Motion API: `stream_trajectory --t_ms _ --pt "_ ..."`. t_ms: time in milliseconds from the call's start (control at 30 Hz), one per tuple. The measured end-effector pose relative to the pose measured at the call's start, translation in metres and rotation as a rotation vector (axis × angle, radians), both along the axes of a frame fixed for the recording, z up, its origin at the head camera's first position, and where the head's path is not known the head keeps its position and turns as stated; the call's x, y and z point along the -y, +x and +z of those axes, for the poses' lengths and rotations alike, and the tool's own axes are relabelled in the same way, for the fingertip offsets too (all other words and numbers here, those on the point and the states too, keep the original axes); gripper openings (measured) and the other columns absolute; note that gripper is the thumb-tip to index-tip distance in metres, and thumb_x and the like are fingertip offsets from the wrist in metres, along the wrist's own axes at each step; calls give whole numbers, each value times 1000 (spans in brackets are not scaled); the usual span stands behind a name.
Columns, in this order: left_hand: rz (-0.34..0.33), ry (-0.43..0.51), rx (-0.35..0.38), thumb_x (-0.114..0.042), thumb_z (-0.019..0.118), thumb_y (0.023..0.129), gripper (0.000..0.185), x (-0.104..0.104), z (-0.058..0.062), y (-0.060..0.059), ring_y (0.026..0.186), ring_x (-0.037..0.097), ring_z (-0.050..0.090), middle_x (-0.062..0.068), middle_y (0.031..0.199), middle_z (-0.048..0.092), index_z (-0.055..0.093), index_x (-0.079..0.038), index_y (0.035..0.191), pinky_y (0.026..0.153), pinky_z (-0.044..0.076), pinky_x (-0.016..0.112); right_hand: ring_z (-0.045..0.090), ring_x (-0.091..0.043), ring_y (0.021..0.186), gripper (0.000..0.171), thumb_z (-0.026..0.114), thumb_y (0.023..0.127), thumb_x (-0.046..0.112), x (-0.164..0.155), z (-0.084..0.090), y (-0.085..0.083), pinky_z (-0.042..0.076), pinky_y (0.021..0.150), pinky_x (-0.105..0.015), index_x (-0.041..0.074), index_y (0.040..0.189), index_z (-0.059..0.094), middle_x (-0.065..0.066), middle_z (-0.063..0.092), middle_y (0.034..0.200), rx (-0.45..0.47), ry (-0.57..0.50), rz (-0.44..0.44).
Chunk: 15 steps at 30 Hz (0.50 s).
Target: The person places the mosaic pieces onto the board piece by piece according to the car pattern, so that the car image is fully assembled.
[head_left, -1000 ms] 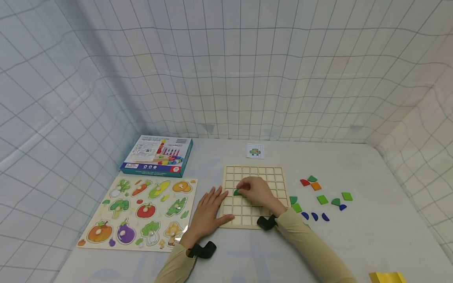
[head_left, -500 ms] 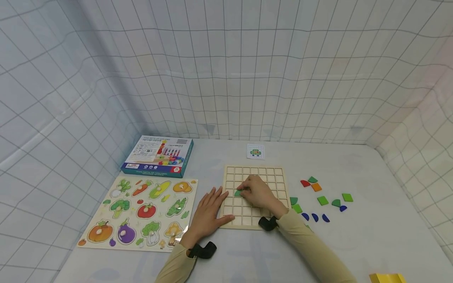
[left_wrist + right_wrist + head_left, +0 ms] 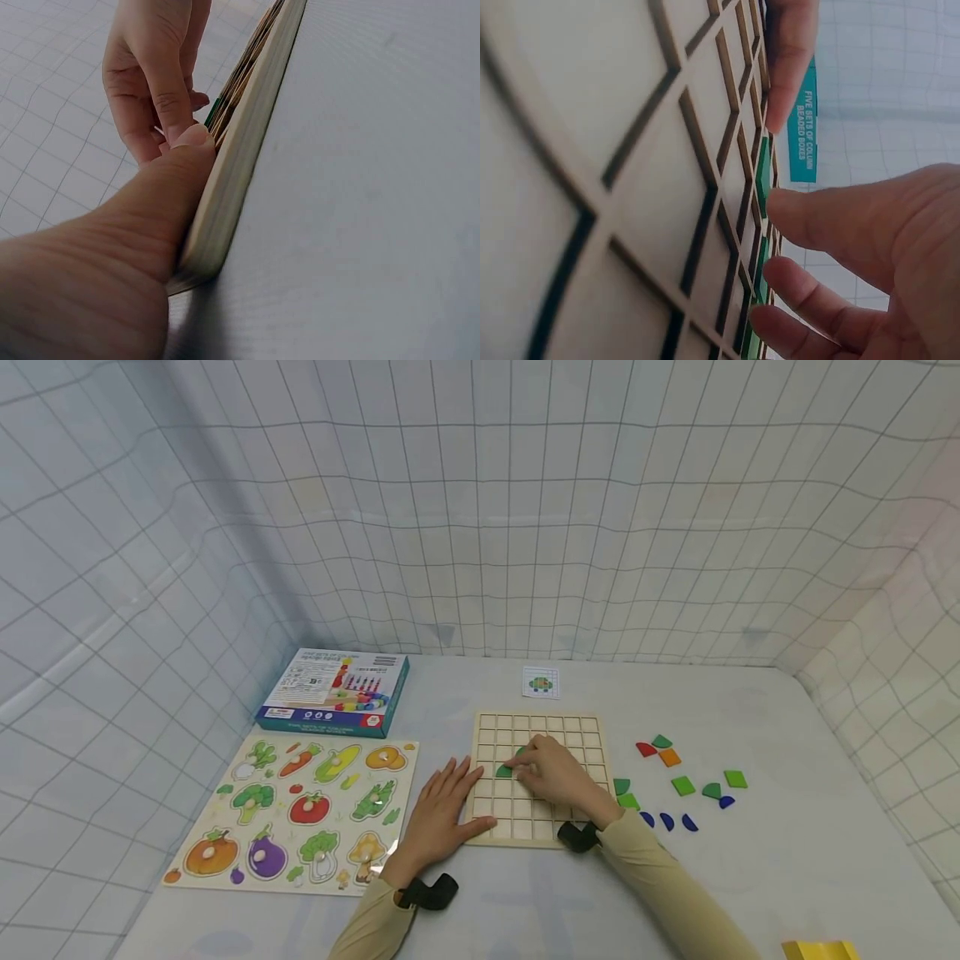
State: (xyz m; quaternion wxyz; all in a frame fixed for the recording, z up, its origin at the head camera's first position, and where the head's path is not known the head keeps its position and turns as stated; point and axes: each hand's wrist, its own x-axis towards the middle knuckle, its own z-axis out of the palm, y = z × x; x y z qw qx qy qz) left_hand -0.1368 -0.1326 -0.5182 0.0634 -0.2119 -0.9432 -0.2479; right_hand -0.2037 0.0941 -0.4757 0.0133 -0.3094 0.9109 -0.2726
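Note:
A wooden grid board (image 3: 585,731) lies flat on the white table. My right hand (image 3: 534,767) rests on the board's middle, its fingers (image 3: 832,221) stretched out and touching green pieces (image 3: 504,770) that sit in the cells (image 3: 763,176). My left hand (image 3: 450,802) lies flat with spread fingers against the board's left edge (image 3: 247,142), the thumb (image 3: 169,187) pressed to the wood. From the left wrist view the right hand (image 3: 150,75) shows beyond the thumb, next to a sliver of green (image 3: 213,112).
Loose red (image 3: 646,747), orange (image 3: 670,757), green (image 3: 682,784) and blue (image 3: 667,820) pieces lie right of the board. A pattern card (image 3: 541,682) sits behind it. A vegetable puzzle (image 3: 300,806) and blue box (image 3: 333,691) are left. Netted walls surround the table.
My right hand has slid a little to the right and toward me on the board, uncovering more green beside its fingertips. The left hand has stayed in place.

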Motion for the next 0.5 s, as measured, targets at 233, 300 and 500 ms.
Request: stream_trajectory --t_ms 233,300,500 --pt "5 2 5 -55 62 85 77 0 -1 0 142 27 15 10 152 30 41 -13 145 113 11 45 47 -14 79 18 64 91 13 -25 1 10 43 67 -31 9 106 72 0 56 93 7 -88 51" --pt "5 2 10 -56 62 84 77 0 -1 0 142 27 15 10 152 30 40 -13 145 113 11 45 49 -14 80 18 64 92 13 -36 3 13 44 68 -31 8 107 72 -1 57 95 9 -130 43" --pt "2 5 3 -55 63 84 78 0 -2 0 141 28 16 11 152 30 40 -12 145 113 11 45 56 -18 88 18 66 91 12 -73 12 18 48 74 -38 7 107 71 1 62 99 3 -192 -45"
